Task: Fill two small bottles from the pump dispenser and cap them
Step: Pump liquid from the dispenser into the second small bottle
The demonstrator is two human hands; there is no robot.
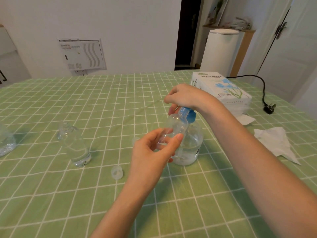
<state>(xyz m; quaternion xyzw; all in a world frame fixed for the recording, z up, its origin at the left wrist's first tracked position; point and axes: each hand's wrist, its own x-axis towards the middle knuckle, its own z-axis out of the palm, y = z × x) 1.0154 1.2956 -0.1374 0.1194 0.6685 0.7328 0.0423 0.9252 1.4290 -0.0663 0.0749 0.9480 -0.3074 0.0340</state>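
Note:
A clear pump dispenser [192, 143] with a blue pump head [189, 115] stands on the green checked tablecloth. My right hand [185, 97] lies over the top of the pump head. A small clear bottle [176, 126] is tilted with its mouth at the blue nozzle; my left hand [154, 152] grips its lower part between thumb and fingers. A second clear bottle [75, 145] stands uncapped to the left. A small clear cap [117, 172] lies on the cloth in front of it. Another clear cap [135, 140] peeks out behind my left hand.
A tissue paper pack [223, 90] sits at the back right, with loose white tissues [276, 143] nearer. A black power plug and cord [269, 107] lie at the far right edge. A clear container [6, 141] is cut off at the left edge.

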